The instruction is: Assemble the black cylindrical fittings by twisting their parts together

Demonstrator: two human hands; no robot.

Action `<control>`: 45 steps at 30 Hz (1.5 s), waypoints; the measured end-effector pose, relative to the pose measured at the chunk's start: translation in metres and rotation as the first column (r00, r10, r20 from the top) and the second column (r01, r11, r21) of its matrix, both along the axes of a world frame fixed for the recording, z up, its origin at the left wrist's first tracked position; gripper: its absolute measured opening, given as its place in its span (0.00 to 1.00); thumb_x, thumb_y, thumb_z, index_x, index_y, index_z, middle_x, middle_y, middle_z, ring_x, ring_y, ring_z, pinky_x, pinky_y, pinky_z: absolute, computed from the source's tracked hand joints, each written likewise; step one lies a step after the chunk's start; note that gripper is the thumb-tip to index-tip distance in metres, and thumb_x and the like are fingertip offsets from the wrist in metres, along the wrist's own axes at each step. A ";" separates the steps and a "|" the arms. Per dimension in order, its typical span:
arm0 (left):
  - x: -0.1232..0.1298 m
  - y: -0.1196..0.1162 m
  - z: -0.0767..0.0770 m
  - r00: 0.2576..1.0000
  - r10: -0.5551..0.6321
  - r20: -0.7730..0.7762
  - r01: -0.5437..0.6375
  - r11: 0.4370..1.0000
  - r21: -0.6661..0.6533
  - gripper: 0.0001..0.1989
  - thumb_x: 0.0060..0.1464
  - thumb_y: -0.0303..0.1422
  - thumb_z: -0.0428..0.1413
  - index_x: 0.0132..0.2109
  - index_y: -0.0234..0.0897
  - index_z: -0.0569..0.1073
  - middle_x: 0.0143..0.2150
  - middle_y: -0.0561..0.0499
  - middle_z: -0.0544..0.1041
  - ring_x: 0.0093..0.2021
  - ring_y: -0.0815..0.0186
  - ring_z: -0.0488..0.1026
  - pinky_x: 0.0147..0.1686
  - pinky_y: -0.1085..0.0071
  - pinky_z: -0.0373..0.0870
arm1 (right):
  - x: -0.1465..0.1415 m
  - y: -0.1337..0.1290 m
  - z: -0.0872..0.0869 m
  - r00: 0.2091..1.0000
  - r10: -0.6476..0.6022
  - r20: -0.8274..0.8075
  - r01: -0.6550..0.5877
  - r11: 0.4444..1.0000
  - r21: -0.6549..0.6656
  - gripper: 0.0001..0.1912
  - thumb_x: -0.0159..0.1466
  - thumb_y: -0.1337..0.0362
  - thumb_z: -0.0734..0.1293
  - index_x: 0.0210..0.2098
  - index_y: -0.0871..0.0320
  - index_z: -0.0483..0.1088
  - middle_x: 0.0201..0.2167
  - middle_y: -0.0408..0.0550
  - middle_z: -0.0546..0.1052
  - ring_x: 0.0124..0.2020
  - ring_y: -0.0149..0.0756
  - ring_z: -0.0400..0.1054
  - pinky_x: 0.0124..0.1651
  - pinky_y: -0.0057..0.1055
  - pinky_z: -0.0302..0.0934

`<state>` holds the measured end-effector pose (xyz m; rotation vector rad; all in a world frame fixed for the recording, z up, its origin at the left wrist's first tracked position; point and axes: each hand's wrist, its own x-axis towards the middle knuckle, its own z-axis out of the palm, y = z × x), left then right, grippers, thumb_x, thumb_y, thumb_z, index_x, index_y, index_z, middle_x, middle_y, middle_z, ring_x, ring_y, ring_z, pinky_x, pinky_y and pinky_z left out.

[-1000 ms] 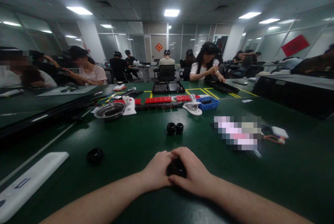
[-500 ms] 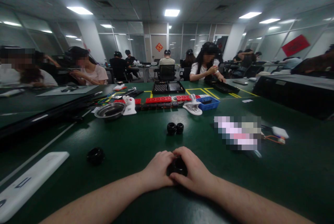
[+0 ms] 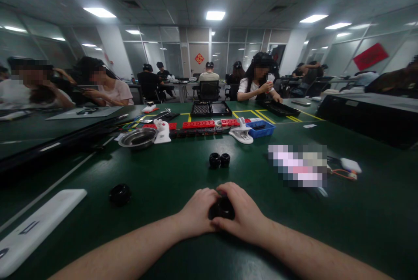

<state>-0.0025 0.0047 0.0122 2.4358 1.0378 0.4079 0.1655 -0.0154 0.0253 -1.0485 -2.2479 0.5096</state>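
Observation:
Near the front of the green table (image 3: 156, 180), my left hand (image 3: 198, 211) and my right hand (image 3: 243, 214) meet around a glossy black round piece (image 3: 226, 208), shaped like a small tire. My right thumb and fingers curl round its right side. The left hand's fingers close on its left side and are partly hidden. Whether a second black piece sits between the palms I cannot tell. Beyond my hands stand two similar black round pieces, a left one (image 3: 214, 160) and a right one (image 3: 225, 160), side by side. Another black round piece (image 3: 119, 194) lies off to the left.
A white panel (image 3: 42, 227) lies at left. Farther back are a metal bowl (image 3: 137, 138), white clamps (image 3: 241, 132), red strips (image 3: 197, 124) and a blue bin (image 3: 263, 129). A pixelated item (image 3: 297, 166) and a black box (image 3: 369, 116) are at right. People sit around.
My hands stay in almost the same place, with the black piece between them turned or shifted very slightly. At the far left, the seated people have moved their heads and arms a little.

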 end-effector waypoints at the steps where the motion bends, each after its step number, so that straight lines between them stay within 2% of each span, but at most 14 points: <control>1: 0.000 0.000 0.000 1.000 0.000 -0.004 0.000 1.000 0.009 0.24 0.39 0.37 0.59 0.46 0.39 0.65 0.41 0.50 0.70 0.41 0.60 0.66 0.42 0.65 0.61 | 0.000 0.000 0.000 1.000 0.002 0.002 -0.002 1.000 -0.006 0.23 0.48 0.63 0.69 0.42 0.58 0.60 0.38 0.50 0.67 0.39 0.40 0.62 0.42 0.39 0.59; 4: 0.001 -0.001 0.002 0.999 0.016 -0.032 -0.015 1.000 0.023 0.19 0.39 0.35 0.58 0.41 0.37 0.68 0.37 0.50 0.70 0.38 0.61 0.66 0.39 0.67 0.62 | 0.001 0.000 0.000 0.997 0.074 -0.017 -0.074 0.997 -0.001 0.19 0.50 0.69 0.65 0.41 0.58 0.60 0.37 0.49 0.67 0.39 0.38 0.61 0.42 0.37 0.58; 8: 0.002 -0.002 0.003 0.998 0.042 -0.037 -0.042 0.999 0.023 0.14 0.39 0.34 0.58 0.36 0.36 0.68 0.35 0.51 0.70 0.36 0.62 0.65 0.37 0.68 0.62 | 0.001 -0.002 0.003 0.988 0.149 -0.042 -0.147 0.988 0.034 0.22 0.47 0.74 0.61 0.42 0.59 0.59 0.39 0.49 0.67 0.40 0.38 0.61 0.45 0.38 0.57; 10: 0.001 -0.002 0.003 0.999 0.024 -0.024 -0.023 0.999 0.022 0.16 0.39 0.35 0.58 0.38 0.37 0.68 0.37 0.51 0.70 0.38 0.61 0.65 0.38 0.68 0.62 | 0.001 -0.002 0.004 0.993 0.114 -0.033 -0.113 0.993 0.042 0.22 0.46 0.73 0.62 0.42 0.59 0.59 0.39 0.50 0.66 0.40 0.39 0.60 0.45 0.39 0.56; 14: 0.001 0.000 0.000 1.000 -0.009 -0.006 0.010 1.000 0.023 0.20 0.40 0.38 0.58 0.42 0.38 0.66 0.40 0.51 0.70 0.39 0.61 0.65 0.40 0.67 0.61 | 0.000 0.000 0.003 1.000 -0.019 0.020 0.019 1.000 0.011 0.20 0.48 0.65 0.67 0.40 0.59 0.60 0.37 0.50 0.67 0.37 0.40 0.60 0.41 0.39 0.58; 16: 0.001 0.001 -0.001 1.000 -0.007 -0.017 0.007 1.000 0.026 0.20 0.39 0.39 0.58 0.42 0.38 0.66 0.40 0.51 0.70 0.39 0.60 0.65 0.40 0.67 0.61 | 0.000 0.000 0.001 0.999 -0.041 0.027 0.041 0.999 -0.011 0.19 0.49 0.63 0.67 0.38 0.59 0.60 0.35 0.49 0.67 0.35 0.39 0.61 0.38 0.37 0.58; 19: 0.002 0.001 0.000 0.999 0.007 -0.049 -0.006 1.000 0.025 0.19 0.40 0.37 0.58 0.42 0.39 0.67 0.38 0.51 0.70 0.38 0.61 0.65 0.38 0.68 0.61 | 0.001 0.000 -0.001 0.999 0.030 -0.011 -0.030 1.000 -0.009 0.16 0.50 0.68 0.64 0.39 0.59 0.60 0.35 0.49 0.67 0.36 0.38 0.61 0.40 0.36 0.58; 23: 0.002 -0.001 0.002 0.997 0.043 -0.062 -0.042 0.999 0.016 0.15 0.39 0.35 0.57 0.37 0.37 0.67 0.35 0.51 0.70 0.36 0.62 0.65 0.36 0.69 0.62 | 0.002 -0.002 0.001 0.990 0.127 -0.054 -0.126 0.991 0.035 0.21 0.47 0.73 0.61 0.41 0.59 0.59 0.38 0.49 0.67 0.39 0.38 0.61 0.44 0.37 0.57; 30: 0.000 0.000 0.000 1.000 -0.012 -0.017 0.013 0.999 0.030 0.21 0.41 0.40 0.58 0.43 0.38 0.66 0.40 0.51 0.70 0.40 0.61 0.65 0.40 0.67 0.61 | 0.000 0.000 0.004 0.999 -0.050 0.019 0.049 0.999 0.005 0.19 0.48 0.63 0.68 0.37 0.59 0.60 0.34 0.49 0.67 0.35 0.39 0.60 0.38 0.38 0.58; 32: 0.000 0.000 0.000 1.000 -0.011 -0.027 0.012 0.999 0.031 0.21 0.40 0.39 0.58 0.43 0.38 0.66 0.40 0.51 0.70 0.39 0.61 0.65 0.39 0.67 0.61 | -0.001 0.000 0.004 1.000 -0.019 0.009 0.019 1.000 -0.007 0.16 0.49 0.64 0.67 0.37 0.59 0.60 0.34 0.49 0.67 0.34 0.39 0.61 0.38 0.37 0.58; 34: 0.001 0.000 0.001 0.999 0.010 -0.045 -0.009 1.000 0.022 0.18 0.39 0.37 0.58 0.40 0.37 0.66 0.37 0.52 0.69 0.38 0.62 0.65 0.37 0.68 0.61 | 0.000 0.000 0.004 0.997 0.068 -0.020 -0.068 0.998 -0.001 0.14 0.50 0.69 0.63 0.37 0.59 0.60 0.34 0.49 0.67 0.35 0.37 0.61 0.40 0.36 0.58; 36: 0.001 -0.001 0.001 0.998 0.043 -0.054 -0.043 0.999 0.008 0.16 0.39 0.36 0.58 0.38 0.36 0.67 0.35 0.52 0.69 0.36 0.62 0.65 0.36 0.69 0.61 | 0.001 -0.002 0.004 0.985 0.164 -0.055 -0.163 0.986 0.019 0.18 0.48 0.73 0.61 0.39 0.59 0.60 0.36 0.49 0.67 0.37 0.37 0.61 0.42 0.36 0.58; 38: 0.001 -0.001 0.001 0.997 0.057 -0.054 -0.057 0.998 0.004 0.16 0.39 0.37 0.58 0.37 0.36 0.67 0.35 0.52 0.69 0.36 0.62 0.64 0.36 0.69 0.61 | 0.002 -0.003 0.004 0.975 0.207 -0.078 -0.204 0.978 0.045 0.21 0.46 0.73 0.60 0.41 0.60 0.59 0.38 0.50 0.66 0.39 0.38 0.60 0.44 0.36 0.57; 45: 0.000 0.001 0.000 0.999 -0.013 -0.031 0.014 0.999 0.037 0.19 0.41 0.40 0.57 0.42 0.38 0.66 0.40 0.51 0.70 0.39 0.61 0.65 0.40 0.67 0.60 | 0.001 0.000 0.004 1.000 -0.013 -0.004 0.014 0.999 0.034 0.17 0.48 0.64 0.66 0.37 0.59 0.60 0.34 0.49 0.67 0.35 0.39 0.60 0.38 0.38 0.58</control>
